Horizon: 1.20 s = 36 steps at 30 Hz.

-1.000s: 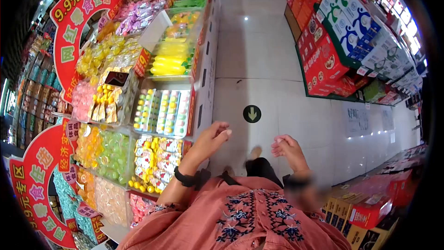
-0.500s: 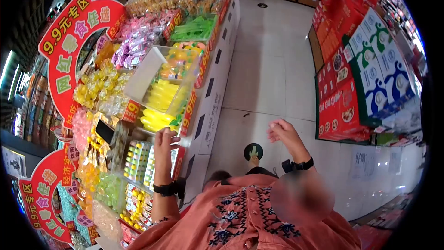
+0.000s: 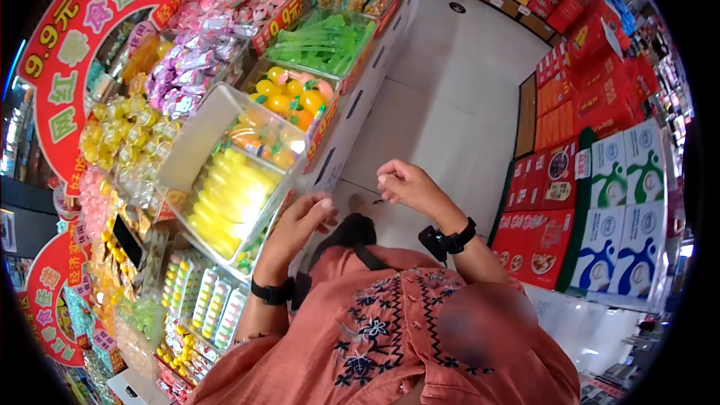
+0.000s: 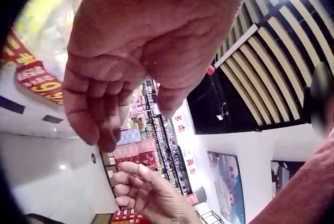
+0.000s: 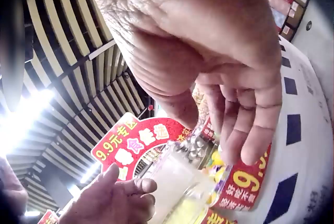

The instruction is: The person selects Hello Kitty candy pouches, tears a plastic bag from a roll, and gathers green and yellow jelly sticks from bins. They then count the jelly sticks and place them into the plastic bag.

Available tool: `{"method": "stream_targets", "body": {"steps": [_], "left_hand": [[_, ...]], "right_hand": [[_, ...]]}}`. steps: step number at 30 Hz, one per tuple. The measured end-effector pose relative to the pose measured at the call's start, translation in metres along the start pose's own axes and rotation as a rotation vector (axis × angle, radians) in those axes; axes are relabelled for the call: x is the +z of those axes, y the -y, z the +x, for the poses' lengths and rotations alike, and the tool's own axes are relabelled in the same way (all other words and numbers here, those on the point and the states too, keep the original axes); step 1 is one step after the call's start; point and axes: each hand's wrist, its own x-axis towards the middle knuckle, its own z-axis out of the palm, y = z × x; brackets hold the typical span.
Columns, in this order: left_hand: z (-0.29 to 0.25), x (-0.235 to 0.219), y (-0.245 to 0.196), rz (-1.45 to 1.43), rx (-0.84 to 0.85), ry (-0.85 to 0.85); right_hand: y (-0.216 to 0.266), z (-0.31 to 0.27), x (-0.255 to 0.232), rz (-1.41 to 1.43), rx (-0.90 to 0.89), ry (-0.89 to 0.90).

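Note:
My left hand [image 3: 301, 221] hangs just right of the bin of yellow packets [image 3: 232, 199], its fingers loosely curled round nothing. To its right, over the aisle floor, my right hand [image 3: 409, 184] is also empty with loosely bent fingers. The left wrist view has the left hand [image 4: 135, 51] large at the top and the right hand [image 4: 151, 195] below it. In the right wrist view the right hand [image 5: 219, 62] fills the top, with the left hand [image 5: 112, 200] at the lower left. A clear lid [image 3: 202, 131] stands tilted over the yellow packets.
Bins of green sweets [image 3: 322, 41], fruit-shaped sweets [image 3: 289, 97] and pink-purple packets [image 3: 191, 67] line the left counter beside a red sign [image 3: 71, 67]. Stacked red boxes [image 3: 536, 244] and white boxes [image 3: 619, 247] stand on the right. Tiled floor [image 3: 442, 90] runs between.
The view has moved forward along the counter and turned, so the yellow packets look nearer. My right hand has come closer to my left. Both hands stay empty.

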Motion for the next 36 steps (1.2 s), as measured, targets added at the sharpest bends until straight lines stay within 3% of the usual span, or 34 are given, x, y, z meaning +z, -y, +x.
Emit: {"method": "stream_targets", "body": {"steps": [7, 10, 14, 17, 20, 23, 27, 32, 36], "left_hand": [[0.107, -0.006, -0.095, -0.012, 0.145, 0.088], [0.119, -0.015, -0.126, 0.026, 0.147, -0.045], [0.129, -0.027, -0.127, -0.067, 0.127, -0.229], [0.139, -0.027, -0.12, -0.103, 0.108, -0.406], [0.157, -0.019, -0.123, -0.17, 0.061, -0.557], [0.19, -0.011, -0.121, -0.22, 0.082, -0.699], [0.243, 0.005, -0.125, -0.206, -0.012, -0.92], [0.289, 0.027, -0.14, -0.272, -0.078, -0.975], [0.31, 0.039, -0.143, -0.281, -0.13, -1.023]], "right_hand": [[0.034, 0.098, -0.092, -0.029, 0.017, -0.093], [0.046, 0.138, -0.102, -0.006, 0.041, -0.063], [0.054, 0.203, -0.109, -0.102, 0.021, 0.088], [0.056, 0.265, -0.116, -0.325, -0.092, 0.178], [0.063, 0.33, -0.118, -0.334, -0.313, 0.19], [0.075, 0.403, -0.123, -0.595, -0.532, 0.188], [0.116, 0.456, -0.124, -0.806, -0.651, 0.265], [0.122, 0.512, -0.107, -0.956, -0.944, 0.363], [0.113, 0.533, -0.093, -1.088, -0.899, 0.404]]}}
